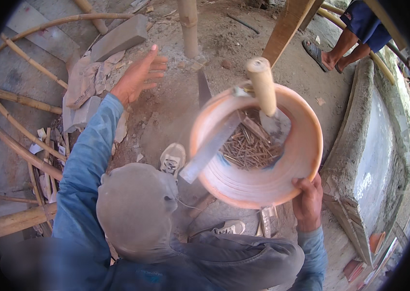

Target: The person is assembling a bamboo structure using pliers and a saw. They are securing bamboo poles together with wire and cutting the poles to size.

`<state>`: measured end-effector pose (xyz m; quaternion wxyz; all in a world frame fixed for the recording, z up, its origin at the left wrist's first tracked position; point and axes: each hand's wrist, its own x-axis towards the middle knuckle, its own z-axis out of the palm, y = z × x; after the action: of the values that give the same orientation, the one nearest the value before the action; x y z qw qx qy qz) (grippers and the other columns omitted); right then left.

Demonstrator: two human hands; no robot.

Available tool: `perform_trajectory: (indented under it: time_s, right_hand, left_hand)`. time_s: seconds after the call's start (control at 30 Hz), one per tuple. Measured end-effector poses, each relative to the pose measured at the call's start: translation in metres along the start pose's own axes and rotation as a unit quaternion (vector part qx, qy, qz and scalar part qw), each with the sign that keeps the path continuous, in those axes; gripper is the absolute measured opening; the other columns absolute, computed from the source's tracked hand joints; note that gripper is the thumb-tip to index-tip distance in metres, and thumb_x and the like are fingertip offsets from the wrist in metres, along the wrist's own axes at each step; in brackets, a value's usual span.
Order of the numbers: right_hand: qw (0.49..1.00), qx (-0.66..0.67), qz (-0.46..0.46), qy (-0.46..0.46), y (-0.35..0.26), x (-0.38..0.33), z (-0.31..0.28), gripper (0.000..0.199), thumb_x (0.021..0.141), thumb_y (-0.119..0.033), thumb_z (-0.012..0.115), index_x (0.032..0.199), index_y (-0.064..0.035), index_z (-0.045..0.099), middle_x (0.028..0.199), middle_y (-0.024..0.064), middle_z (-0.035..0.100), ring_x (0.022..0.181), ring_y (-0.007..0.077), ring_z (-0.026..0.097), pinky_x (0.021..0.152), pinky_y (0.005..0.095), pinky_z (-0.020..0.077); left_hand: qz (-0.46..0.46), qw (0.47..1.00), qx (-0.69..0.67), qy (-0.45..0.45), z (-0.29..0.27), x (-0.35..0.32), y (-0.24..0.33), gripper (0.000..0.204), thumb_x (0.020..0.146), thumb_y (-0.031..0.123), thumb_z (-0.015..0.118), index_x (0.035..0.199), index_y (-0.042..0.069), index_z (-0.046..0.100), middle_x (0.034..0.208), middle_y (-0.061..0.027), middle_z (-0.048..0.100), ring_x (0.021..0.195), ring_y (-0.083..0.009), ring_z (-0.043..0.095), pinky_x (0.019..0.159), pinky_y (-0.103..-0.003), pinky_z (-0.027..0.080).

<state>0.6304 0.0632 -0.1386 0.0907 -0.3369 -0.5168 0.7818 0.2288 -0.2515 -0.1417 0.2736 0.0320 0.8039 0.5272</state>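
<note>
My right hand (308, 200) grips the near right rim of a round tub (306, 145), thumb over the edge. The tub is whitish inside with an orange rim and is tilted so its inside shows. Many brown nails (251, 148) lie at its bottom. A thick wooden handle (263, 87) stands up at the far rim, and a flat grey blade (212, 145) lies across the left side; whether they are one tool I cannot tell. My left hand (139, 75) is held out at the upper left, fingers spread, with nothing in it. It is apart from the tub.
A bamboo post (188, 29) stands ahead. Bent bamboo poles (23, 99) lie at left beside grey blocks (120, 38) and a torn paper sack (82, 82). Part of a saw blade (204, 88) shows behind the tub. Another person's legs (343, 51) are far right, beyond a concrete-edged basin (348, 140).
</note>
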Motion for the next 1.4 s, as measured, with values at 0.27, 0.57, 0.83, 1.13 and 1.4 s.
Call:
perform_trajectory:
  time_s: [0.27, 0.57, 0.83, 1.13, 1.4]
  right_hand:
    - [0.972, -0.002, 0.111, -0.209, 0.065, 0.159, 0.176, 0.042, 0.089, 0.002, 0.062, 0.131, 0.0084, 0.056, 0.114, 0.0166, 0.068, 0.104, 0.0249, 0.070, 0.098, 0.0375, 0.0584]
    - [0.940, -0.138, 0.176, -0.259, 0.127, 0.199, 0.249, 0.040, 0.099, -0.007, 0.065, 0.134, 0.0099, 0.057, 0.119, 0.0178, 0.069, 0.103, 0.0228, 0.072, 0.090, 0.0371, 0.0627]
    - [0.919, -0.167, 0.170, -0.313, 0.129, 0.203, 0.226, 0.046, 0.101, -0.016, 0.071, 0.138, 0.0049, 0.054, 0.122, 0.0123, 0.071, 0.102, 0.0179, 0.074, 0.080, 0.0291, 0.0652]
    - [0.902, -0.207, 0.170, -0.340, 0.133, 0.209, 0.216, 0.053, 0.102, -0.020, 0.069, 0.145, 0.0035, 0.050, 0.124, 0.0128, 0.068, 0.105, 0.0184, 0.069, 0.080, 0.0316, 0.0622]
    - [0.900, -0.214, 0.169, -0.339, 0.128, 0.207, 0.218, 0.051, 0.103, -0.020, 0.068, 0.146, 0.0024, 0.050, 0.124, 0.0117, 0.068, 0.107, 0.0177, 0.068, 0.079, 0.0318, 0.0617]
  left_hand:
    - [0.150, 0.980, 0.097, 0.088, -0.085, -0.004, -0.002, 0.073, 0.108, 0.068, 0.046, 0.143, 0.007, 0.065, 0.142, -0.0140, 0.064, 0.137, -0.0295, 0.057, 0.118, -0.049, 0.043]
    - [0.177, 0.903, 0.330, -0.209, -0.041, 0.012, -0.057, 0.024, 0.102, 0.023, 0.069, 0.116, 0.004, 0.077, 0.106, -0.0135, 0.074, 0.103, -0.0282, 0.070, 0.093, -0.044, 0.054]
    - [0.214, 0.732, 0.545, -0.349, 0.010, 0.048, -0.143, 0.038, 0.099, 0.021, 0.068, 0.136, 0.031, 0.072, 0.099, -0.0118, 0.076, 0.101, -0.0320, 0.075, 0.086, -0.050, 0.056]
    - [0.295, 0.550, 0.723, -0.297, 0.005, 0.048, -0.148, 0.042, 0.093, 0.058, 0.069, 0.132, 0.042, 0.071, 0.074, 0.0001, 0.073, 0.079, -0.0202, 0.076, 0.073, -0.040, 0.053]
    - [0.285, 0.555, 0.746, -0.233, 0.013, 0.049, -0.133, 0.023, 0.094, 0.040, 0.070, 0.101, 0.022, 0.081, 0.077, 0.0008, 0.074, 0.080, -0.0215, 0.076, 0.078, -0.043, 0.053]
